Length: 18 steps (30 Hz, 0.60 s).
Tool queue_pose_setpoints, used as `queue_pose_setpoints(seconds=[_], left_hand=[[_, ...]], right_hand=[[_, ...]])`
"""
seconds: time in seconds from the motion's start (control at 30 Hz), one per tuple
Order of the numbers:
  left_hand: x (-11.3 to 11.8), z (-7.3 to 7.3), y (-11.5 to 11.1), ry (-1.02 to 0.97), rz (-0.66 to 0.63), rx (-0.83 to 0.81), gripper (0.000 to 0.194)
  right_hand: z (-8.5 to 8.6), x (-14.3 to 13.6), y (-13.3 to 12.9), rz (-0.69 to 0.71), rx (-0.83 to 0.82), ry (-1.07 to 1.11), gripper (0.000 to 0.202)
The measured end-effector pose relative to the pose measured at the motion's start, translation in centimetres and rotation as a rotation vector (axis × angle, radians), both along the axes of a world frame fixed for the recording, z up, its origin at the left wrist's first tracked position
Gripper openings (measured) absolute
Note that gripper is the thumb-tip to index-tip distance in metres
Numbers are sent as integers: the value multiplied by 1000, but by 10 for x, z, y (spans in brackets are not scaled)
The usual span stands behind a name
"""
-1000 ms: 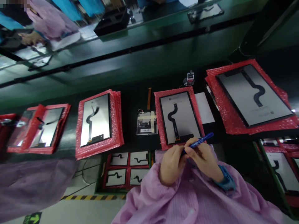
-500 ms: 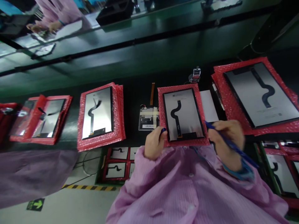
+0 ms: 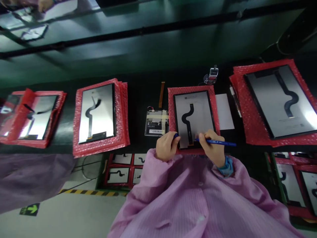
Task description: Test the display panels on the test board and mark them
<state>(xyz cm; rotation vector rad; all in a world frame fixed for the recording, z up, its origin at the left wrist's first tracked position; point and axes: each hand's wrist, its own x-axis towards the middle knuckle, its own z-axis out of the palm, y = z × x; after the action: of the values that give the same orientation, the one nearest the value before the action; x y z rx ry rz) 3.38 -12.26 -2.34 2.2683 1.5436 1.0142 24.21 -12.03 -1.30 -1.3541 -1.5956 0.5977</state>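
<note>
Between my hands lies a display panel with its silvery back up, on a red bubble-wrap sheet. A dark S-shaped flex cable runs along it. My right hand grips a blue marker pen, its tip at the panel's lower part near the cable's end. My left hand is closed on a small blue pen cap at the panel's lower left corner. Left of the panel sits a small circuit board assembly with a battery, taped in yellow. An orange flex strip lies behind it.
More panels on red wrap lie left and right. A white card, a white pen and a metal tally counter are nearby. Crates of panels stand below the bench. Another person's sleeve is at left.
My right hand has moved left and down over the panel, bringing the marker pen's tip to it. The left hand stays at the panel's corner. The view has shifted slightly.
</note>
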Motion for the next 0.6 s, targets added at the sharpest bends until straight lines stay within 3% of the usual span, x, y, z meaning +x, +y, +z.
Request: queue_pose_setpoints(seconds=[0.37,0.5,0.6], left_hand=[[0,2,-1,-99,2,-40,31],[-2,-1,-2,-111,14,-40,30],[-7,-3,-6,-112,71,-28,35]], right_hand=[[0,-2,3,65,64,-117,37],[2,2,-4,0,41,99,34],[11,19,-13,-76,40,295,14]])
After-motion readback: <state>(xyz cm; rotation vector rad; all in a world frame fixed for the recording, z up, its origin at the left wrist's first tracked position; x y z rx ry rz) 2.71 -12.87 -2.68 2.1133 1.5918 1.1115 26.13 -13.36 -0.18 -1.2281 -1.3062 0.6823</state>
